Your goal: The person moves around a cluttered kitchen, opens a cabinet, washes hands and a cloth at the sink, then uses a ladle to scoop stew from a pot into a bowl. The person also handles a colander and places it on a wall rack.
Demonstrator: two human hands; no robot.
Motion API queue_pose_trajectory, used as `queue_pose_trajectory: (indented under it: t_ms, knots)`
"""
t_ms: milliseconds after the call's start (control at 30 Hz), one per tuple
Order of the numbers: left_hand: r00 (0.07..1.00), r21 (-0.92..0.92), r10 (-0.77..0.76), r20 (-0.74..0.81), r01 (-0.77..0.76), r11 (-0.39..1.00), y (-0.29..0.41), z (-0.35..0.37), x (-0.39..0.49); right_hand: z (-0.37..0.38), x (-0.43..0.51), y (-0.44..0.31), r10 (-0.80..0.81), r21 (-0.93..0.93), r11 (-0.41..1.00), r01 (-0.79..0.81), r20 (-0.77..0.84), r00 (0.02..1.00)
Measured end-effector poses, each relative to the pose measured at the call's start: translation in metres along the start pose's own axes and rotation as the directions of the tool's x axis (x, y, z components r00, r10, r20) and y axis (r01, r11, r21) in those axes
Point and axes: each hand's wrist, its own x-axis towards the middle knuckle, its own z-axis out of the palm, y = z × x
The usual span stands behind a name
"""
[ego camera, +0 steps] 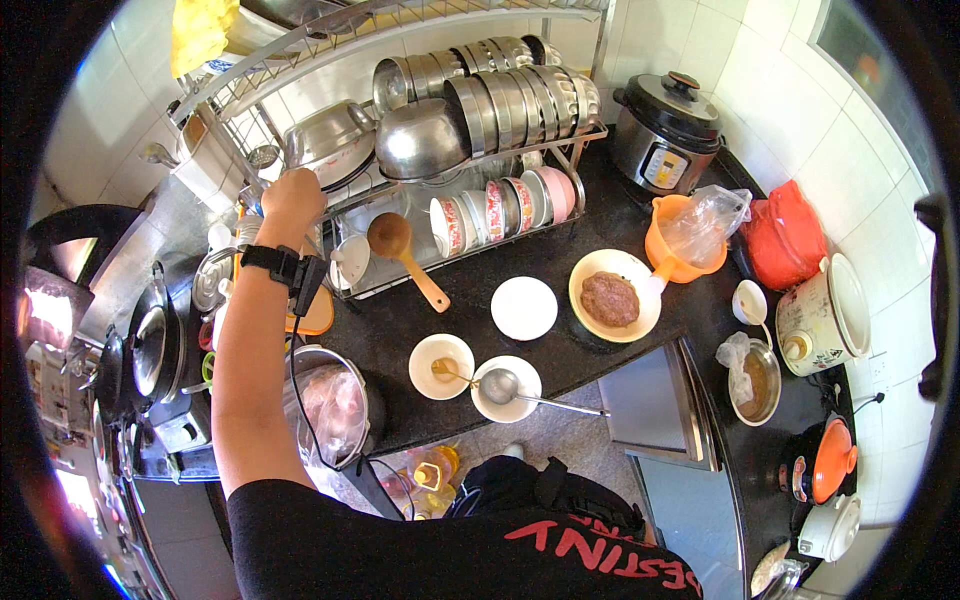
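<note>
My left hand (294,199), fingers curled, reaches to the left end of the dish rack (465,169). It is beside a white utensil holder (206,176) and a steel basin (330,139). A thin metal handle runs close to the fingers; whether they grip it is hidden. My right hand is out of view. Before me on the black counter are a white bowl (427,386) with a gold-coloured spoon (444,367), another white bowl (517,411) with a steel ladle (499,386) resting across it, a round white dish (524,308), and a cream bowl (581,274) of minced meat (610,298).
A wooden ladle (405,255) leans at the rack's front. A metal pot (371,420) holds bagged meat. An electric pressure cooker (667,135), orange strainer (667,259) and red bag (786,236) stand right. A cabinet door or drawer (652,405) juts out. A cable hangs from my wrist.
</note>
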Motion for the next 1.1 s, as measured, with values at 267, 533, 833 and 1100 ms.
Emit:
queue_pose_trajectory:
  t_ms: [267, 533, 833, 1100]
  knots:
    - [0.989, -0.058, 0.029, -0.147, -0.038, 0.998, -0.010, 0.011, 0.002, 0.015, -0.001, 0.025, -0.003, 0.220, 0.975, -0.003, 0.025, 1.000]
    - [0.969, -0.035, 0.043, -0.244, -0.053, 0.998, -0.004, 0.004, 0.004, -0.015, 0.004, -0.010, 0.014, 0.193, 0.981, -0.012, -0.007, 1.000]
    - [0.942, -0.082, 0.018, -0.334, -0.048, 0.995, -0.014, 0.001, 0.044, -0.021, -0.003, -0.030, -0.029, 0.224, 0.974, 0.039, -0.046, 0.999]
    - [0.947, -0.158, 0.220, -0.232, -0.260, 0.953, -0.015, 0.007, 0.040, 0.006, 0.003, -0.009, 0.049, 0.151, 0.987, -0.057, 0.052, 0.997]
